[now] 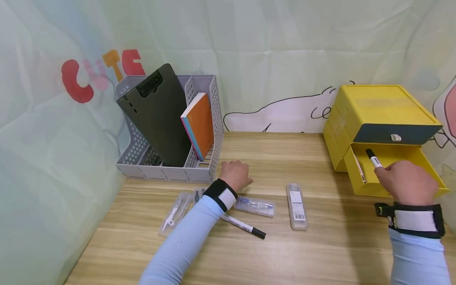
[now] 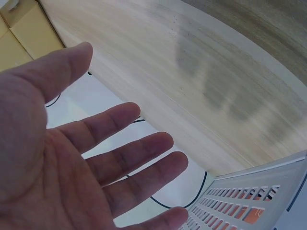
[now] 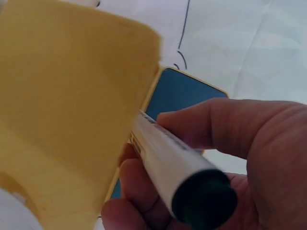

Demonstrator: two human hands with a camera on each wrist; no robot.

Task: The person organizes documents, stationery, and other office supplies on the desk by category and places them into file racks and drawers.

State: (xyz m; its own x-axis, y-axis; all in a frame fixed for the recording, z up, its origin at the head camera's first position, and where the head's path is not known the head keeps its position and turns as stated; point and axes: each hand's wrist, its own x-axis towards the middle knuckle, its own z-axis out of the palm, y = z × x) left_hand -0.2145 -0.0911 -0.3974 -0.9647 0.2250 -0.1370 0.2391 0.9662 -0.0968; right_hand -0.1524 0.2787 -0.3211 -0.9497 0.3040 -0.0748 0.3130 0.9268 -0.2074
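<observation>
Head view: at right of frame a marker (image 1: 373,158) is pinched by the right hand (image 1: 406,183) over the open yellow drawer (image 1: 424,164); it is judged light, stiff and smooth, best held mid-barrel. Left wrist view: the left hand (image 2: 72,163) is spread wide above the desk (image 2: 192,62), holding nothing. Right wrist view: little room is left beside the drawer wall (image 3: 72,110).
</observation>
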